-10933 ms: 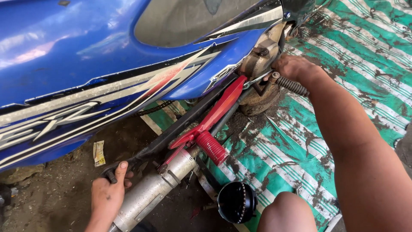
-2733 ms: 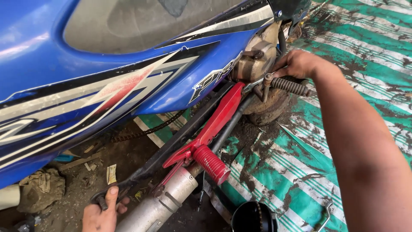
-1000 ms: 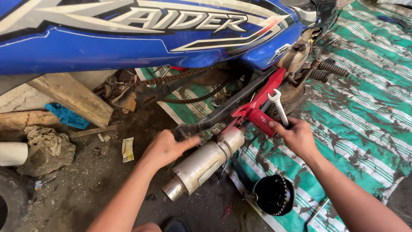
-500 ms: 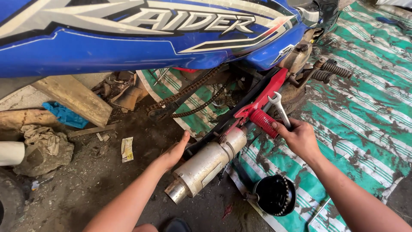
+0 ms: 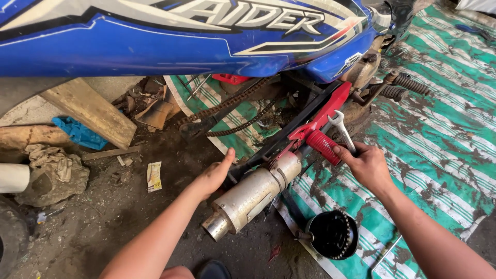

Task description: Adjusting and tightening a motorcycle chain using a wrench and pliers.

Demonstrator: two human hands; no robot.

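A blue motorcycle [image 5: 170, 39] lies on its side across the top of the view. My right hand [image 5: 364, 165] grips a silver open-end wrench [image 5: 342, 129], whose jaw points up beside the red footpeg [image 5: 324, 147] and red bracket [image 5: 325, 116]. My left hand [image 5: 214, 175] rests with fingers apart against the black swingarm end [image 5: 243, 168], just above the silver exhaust muffler [image 5: 253, 199]. A loose drive chain [image 5: 227, 106] hangs under the bike body.
A green-and-white striped tarp [image 5: 439, 129] covers the ground at right. A black sprocket hub [image 5: 333, 235] sits on it near my right arm. A wooden plank [image 5: 88, 111], blue rag [image 5: 77, 132], crumpled cloth [image 5: 51, 168] and white pipe [image 5: 13, 178] lie on the dirt at left.
My left hand let go of the swingarm, opened, and now rests against its end. My right hand stays near the red footpeg with the wrench. Earlier, the view swung left from the engine side.
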